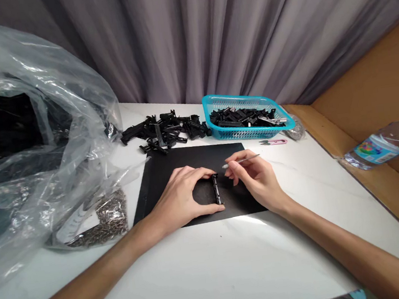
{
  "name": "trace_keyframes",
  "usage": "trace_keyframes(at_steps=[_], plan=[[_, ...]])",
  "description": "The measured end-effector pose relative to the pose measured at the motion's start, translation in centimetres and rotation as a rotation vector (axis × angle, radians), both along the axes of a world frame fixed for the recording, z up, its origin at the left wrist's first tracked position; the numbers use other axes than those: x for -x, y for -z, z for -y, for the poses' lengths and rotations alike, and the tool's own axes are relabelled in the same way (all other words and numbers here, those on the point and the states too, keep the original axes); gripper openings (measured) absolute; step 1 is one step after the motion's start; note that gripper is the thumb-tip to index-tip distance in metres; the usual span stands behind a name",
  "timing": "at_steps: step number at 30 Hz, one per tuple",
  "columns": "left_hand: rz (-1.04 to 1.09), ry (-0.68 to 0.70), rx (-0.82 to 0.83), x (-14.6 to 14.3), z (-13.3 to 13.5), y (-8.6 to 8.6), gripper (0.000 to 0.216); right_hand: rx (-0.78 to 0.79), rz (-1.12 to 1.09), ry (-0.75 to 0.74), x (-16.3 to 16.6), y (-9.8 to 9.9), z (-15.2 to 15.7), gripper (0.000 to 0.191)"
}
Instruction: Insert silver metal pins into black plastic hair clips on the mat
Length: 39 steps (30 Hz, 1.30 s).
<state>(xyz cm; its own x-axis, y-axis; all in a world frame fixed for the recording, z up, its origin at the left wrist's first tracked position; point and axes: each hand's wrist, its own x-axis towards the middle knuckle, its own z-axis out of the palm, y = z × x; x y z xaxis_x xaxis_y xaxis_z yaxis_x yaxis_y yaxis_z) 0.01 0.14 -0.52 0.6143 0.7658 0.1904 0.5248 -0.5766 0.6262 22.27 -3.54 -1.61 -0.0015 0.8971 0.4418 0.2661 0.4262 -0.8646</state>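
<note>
Gripping one black part by its ends: left hand, thumb and fingers curved wide. Right hand pinches one thin stick, tip leftward. Part's over one mat, long axis near-to-far.

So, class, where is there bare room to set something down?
The white tabletop is bare, specks aside, on the near side of the black mat, between left forearm and right forearm. Also free: right of the mat, between right forearm, pink-handled tool and cardboard. Crowded: the back, with black parts and blue basket; the left, with plastic bags.
</note>
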Motion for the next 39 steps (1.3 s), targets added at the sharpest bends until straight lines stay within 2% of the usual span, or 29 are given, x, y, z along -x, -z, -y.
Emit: trace_keyframes(at_steps=[5,11,28,39], plan=[[-0.009,-0.008,-0.008,-0.18,0.0,-0.27,0.062,0.109,-0.079,-0.098,0.35,0.53,-0.19,0.03],[-0.03,-0.01,-0.016,-0.19,-0.05,-0.32,0.065,0.136,-0.109,-0.17,0.03,0.8,-0.57,0.03],[-0.007,-0.033,0.029,-0.36,0.07,-0.38,0.067,0.194,-0.1,-0.204,-0.15,0.14,-0.77,0.03],[-0.036,-0.003,-0.039,-0.4,-0.54,0.03,0.069,0.167,-0.096,-0.224,-0.08,0.83,-0.83,0.022]])
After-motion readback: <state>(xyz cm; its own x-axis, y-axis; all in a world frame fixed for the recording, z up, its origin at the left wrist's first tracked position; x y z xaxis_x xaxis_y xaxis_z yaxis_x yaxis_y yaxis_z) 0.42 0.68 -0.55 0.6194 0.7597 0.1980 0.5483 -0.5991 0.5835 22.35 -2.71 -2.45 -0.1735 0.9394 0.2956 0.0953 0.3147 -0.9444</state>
